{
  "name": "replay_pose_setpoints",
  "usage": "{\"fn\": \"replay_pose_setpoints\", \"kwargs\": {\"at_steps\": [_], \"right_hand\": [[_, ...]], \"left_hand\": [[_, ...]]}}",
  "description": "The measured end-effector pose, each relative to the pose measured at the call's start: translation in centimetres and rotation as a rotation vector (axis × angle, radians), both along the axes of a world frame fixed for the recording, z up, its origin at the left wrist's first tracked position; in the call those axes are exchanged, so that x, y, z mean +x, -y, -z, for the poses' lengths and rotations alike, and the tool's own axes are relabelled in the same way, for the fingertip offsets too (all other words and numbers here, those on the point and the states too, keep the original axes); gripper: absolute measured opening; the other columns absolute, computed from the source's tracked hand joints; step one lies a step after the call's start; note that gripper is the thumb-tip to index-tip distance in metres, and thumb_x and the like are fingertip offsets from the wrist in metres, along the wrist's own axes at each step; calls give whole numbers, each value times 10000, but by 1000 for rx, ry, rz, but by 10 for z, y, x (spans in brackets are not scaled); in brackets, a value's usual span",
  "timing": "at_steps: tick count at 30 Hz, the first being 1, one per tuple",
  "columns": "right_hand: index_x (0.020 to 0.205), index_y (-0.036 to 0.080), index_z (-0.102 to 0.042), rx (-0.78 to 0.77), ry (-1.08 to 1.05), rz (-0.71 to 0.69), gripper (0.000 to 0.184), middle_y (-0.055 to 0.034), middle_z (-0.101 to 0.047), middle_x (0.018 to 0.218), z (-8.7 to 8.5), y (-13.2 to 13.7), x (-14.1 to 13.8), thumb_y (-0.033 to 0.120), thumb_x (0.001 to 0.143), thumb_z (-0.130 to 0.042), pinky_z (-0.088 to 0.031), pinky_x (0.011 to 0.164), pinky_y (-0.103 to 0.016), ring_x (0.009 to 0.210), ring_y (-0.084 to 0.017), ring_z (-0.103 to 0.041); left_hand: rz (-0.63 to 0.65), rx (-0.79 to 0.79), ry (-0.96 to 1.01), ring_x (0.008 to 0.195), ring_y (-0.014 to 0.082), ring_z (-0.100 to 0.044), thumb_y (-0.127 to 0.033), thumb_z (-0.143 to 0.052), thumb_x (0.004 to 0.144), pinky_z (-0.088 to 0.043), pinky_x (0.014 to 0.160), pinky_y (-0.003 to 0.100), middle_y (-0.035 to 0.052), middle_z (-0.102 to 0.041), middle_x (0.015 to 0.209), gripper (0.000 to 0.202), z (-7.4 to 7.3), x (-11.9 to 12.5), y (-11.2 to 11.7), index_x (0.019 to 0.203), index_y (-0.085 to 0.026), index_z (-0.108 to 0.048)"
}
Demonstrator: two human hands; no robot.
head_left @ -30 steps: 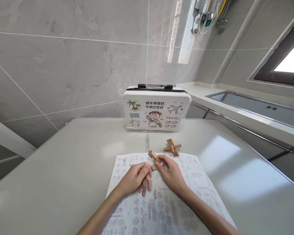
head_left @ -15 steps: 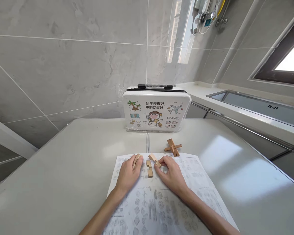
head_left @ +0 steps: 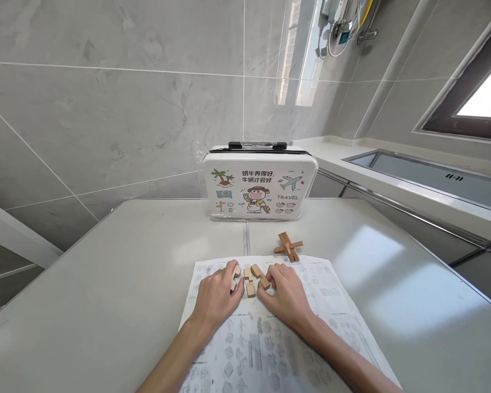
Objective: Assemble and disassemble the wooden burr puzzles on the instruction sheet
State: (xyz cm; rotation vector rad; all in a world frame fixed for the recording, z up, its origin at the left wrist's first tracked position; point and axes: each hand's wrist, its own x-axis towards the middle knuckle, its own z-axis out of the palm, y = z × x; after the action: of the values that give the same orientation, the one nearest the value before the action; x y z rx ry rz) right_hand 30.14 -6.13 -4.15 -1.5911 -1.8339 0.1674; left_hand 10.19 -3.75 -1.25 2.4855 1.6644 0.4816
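Head view shows your left hand (head_left: 216,293) with its grip curled around the left wooden piece (head_left: 237,270), which your fingers partly hide, while your right hand (head_left: 285,289) pinches the near end of the right wooden piece (head_left: 261,276) between thumb and fingers. Between them, touched by neither hand, the middle wooden piece (head_left: 250,288) lies on the printed sheet (head_left: 300,327), its notch facing sideways. To handle these well, press lightly, since small smooth blocks probably slip or twist under a hard pinch. Turn each notch where you can see it before pieces meet, and leave the middle one undisturbed as a reference. Mind the crossed wooden assembly (head_left: 288,247) beyond your right fingers; a careless knuckle could nudge it.
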Motion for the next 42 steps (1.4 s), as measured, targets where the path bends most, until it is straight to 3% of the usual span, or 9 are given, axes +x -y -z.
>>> {"fn": "replay_pose_setpoints", "kwargs": {"at_steps": [9,18,23,27,30,34,37,42], "right_hand": [[735,241,-387,20,4,-37,236,23,-555,697,-3,1,0,213,825,-604,-340,676,-325,687,-189,-542],[814,236,-556,-41,-55,-92,132,8,-598,727,-7,3,1,257,914,-639,-386,701,-340,725,-213,-578],[787,235,-577,-47,-106,-139,249,-11,-623,724,-9,3,1,271,1029,-535,-404,739,-360,743,-221,-585],[781,231,-565,-59,-112,-180,325,-32,-655,780,-10,4,1,241,1077,-432,-412,753,-366,768,-225,-580],[820,228,-599,-66,-97,-229,334,-33,-666,810,-11,4,0,223,1090,-401,-420,769,-371,789,-224,-580],[890,234,-636,-70,-124,-248,299,-35,-691,840,-12,4,-1,228,1095,-417,-440,785,-379,813,-229,-603],[945,242,-648,-81,-178,-231,247,-42,-715,885,-12,4,-1,240,1089,-447,-464,793,-384,846,-240,-633],[935,245,-645,-108,-207,-223,227,-41,-712,872,-12,4,0,266,1084,-474,-480,809,-400,849,-250,-641]], "left_hand": [[105,19,-88,646,241,-697,-318,-465,990,-420,586,317,13,-722,751,346,-7,0,2,1311,-195,-503],[51,29,-22,639,245,-702,-282,-342,1046,-454,593,328,28,-711,724,321,-7,1,3,1290,-184,-526],[82,154,125,920,278,-700,-303,-461,1015,-532,785,392,89,-710,992,221,-7,2,1,1194,-207,-547],[204,180,219,1128,309,-633,-334,-633,934,-521,980,467,124,-655,1238,355,-9,4,2,1248,-210,-523],[284,136,233,1217,310,-602,-381,-687,935,-506,1039,468,114,-648,1293,437,-9,5,3,1306,-225,-518],[355,71,203,1230,291,-599,-372,-681,978,-501,1053,462,81,-668,1291,379,-5,5,3,1318,-265,-553],[304,82,196,1207,293,-602,-343,-667,989,-512,1027,469,85,-653,1299,358,0,3,1,1326,-272,-569],[90,161,164,1171,308,-596,-365,-614,1015,-510,987,492,103,-633,1264,262,9,-3,-8,1246,-241,-607]]}}
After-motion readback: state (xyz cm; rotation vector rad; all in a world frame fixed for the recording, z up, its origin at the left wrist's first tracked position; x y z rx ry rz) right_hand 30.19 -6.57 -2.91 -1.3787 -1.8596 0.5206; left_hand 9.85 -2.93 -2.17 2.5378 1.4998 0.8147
